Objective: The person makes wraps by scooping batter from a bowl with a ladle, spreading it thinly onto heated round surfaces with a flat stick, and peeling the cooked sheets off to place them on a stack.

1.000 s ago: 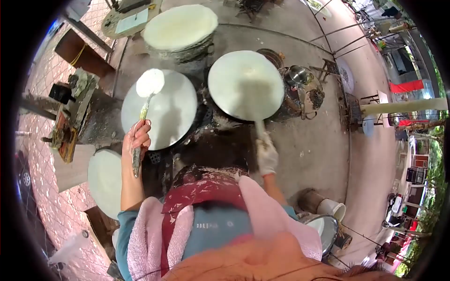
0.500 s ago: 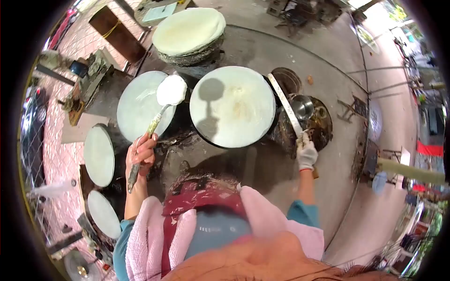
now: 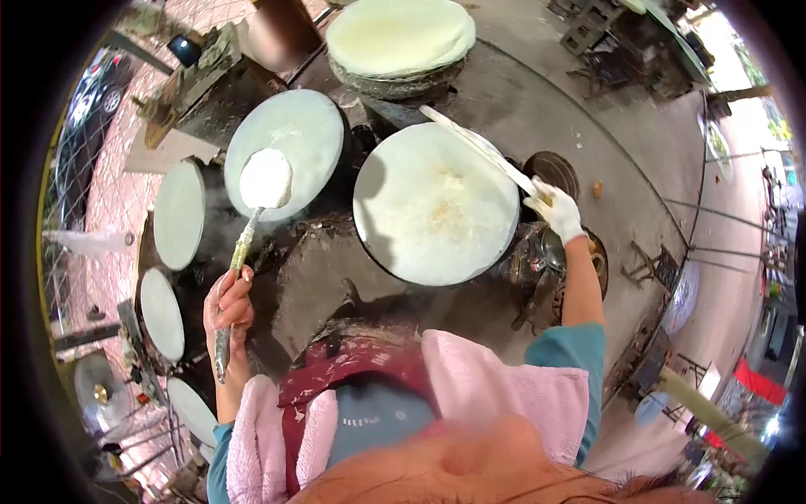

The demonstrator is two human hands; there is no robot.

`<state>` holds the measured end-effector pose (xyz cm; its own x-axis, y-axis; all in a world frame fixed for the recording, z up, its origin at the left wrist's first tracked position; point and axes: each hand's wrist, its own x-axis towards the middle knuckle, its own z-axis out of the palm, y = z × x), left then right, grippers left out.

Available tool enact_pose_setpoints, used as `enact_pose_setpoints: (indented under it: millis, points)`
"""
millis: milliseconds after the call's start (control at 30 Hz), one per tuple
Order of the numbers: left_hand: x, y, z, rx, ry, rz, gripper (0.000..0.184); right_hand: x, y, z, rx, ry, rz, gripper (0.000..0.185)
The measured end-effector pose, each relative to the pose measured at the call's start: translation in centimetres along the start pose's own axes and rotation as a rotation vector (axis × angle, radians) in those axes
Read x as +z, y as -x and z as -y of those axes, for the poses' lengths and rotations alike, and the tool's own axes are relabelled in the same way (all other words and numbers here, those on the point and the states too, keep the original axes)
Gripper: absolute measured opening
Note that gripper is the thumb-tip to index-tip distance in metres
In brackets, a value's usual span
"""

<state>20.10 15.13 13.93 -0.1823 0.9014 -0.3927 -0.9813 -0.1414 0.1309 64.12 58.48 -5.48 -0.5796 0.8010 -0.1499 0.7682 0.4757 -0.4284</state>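
Observation:
My left hand (image 3: 229, 307) is wrapped around the handle of a ladle (image 3: 265, 179), whose round bowl is coated in white batter. The bowl hangs over the lower part of the left round griddle (image 3: 294, 139), which has a pale surface. Gloved in white, my right hand (image 3: 554, 210) grips the near end of a long, flat, whitish stick (image 3: 478, 147). That stick slants along the upper right rim of the larger middle round griddle (image 3: 420, 218), which shows a pale surface with a brownish patch. Whether the stick touches it, I cannot tell.
A stack of round pale sheets (image 3: 401, 35) rests on a round base at the back. Several more pale discs, including one disc (image 3: 179, 215), line the left side. Right of the middle griddle are a dark round lid (image 3: 552, 174) and a metal pot (image 3: 552, 249).
The ladle has moved left and down over the left griddle. My right hand has raised the stick up to the middle griddle's upper right rim. The view has shifted.

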Motion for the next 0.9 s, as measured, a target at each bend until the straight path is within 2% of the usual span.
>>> enact_pose_setpoints:
  millis: [33, 100, 167, 267, 300, 400, 433, 533, 700, 767, 800, 900]
  points:
    - [0.0, 0.5, 0.3, 0.002, 0.012, 0.018, 0.032, 3.1, -3.9, -1.9, -0.086, -0.249, 0.000, 0.068]
    - [0.1, 1.4, 0.7, 0.043, -0.010, 0.006, 0.032, 6.1, -8.4, -1.9, -0.148, -0.472, 0.007, 0.077]
    - [-1.0, 1.8, -0.1, 0.083, -0.056, 0.014, 0.031, 3.7, -9.6, 5.3, -0.046, -0.175, 0.011, 0.075]
    - [-0.6, 2.6, -0.2, 0.098, -0.034, -0.003, 0.031, 5.8, -10.9, 5.3, -0.114, -0.120, -0.029, 0.067]
    - [-0.7, 2.9, -0.4, 0.108, -0.051, -0.026, 0.030, 4.8, -9.9, 7.2, -0.074, -0.047, -0.031, 0.057]
    - [-1.8, 2.8, -2.2, 0.118, -0.170, -0.023, 0.029, 1.6, -6.5, 12.4, -0.159, -0.065, -0.078, 0.052]
    - [-2.2, 2.7, -2.7, 0.124, -0.211, -0.036, 0.029, -1.1, -4.8, 15.9, -0.058, -0.112, 0.001, 0.052]
    - [-2.5, 2.1, -4.3, 0.118, -0.256, -0.044, 0.028, -3.4, -2.9, 19.4, -0.324, -0.387, -0.118, 0.046]
    - [-3.5, 0.4, -8.0, 0.080, -0.296, -0.098, 0.029, -10.0, -1.1, 28.7, -0.121, -0.454, 0.000, 0.041]
    - [-3.8, -0.3, -9.6, 0.065, -0.416, -0.121, 0.027, -12.3, -3.0, 30.5, -0.046, -0.515, 0.069, 0.044]
    - [-3.9, -0.8, -10.6, 0.065, -0.476, -0.124, 0.026, -14.3, -3.4, 33.5, -0.025, -0.427, 0.069, 0.044]
    - [-5.2, -2.6, -13.8, -0.020, -0.488, -0.053, 0.025, -16.9, -8.7, 35.4, 0.015, -0.346, 0.077, 0.045]
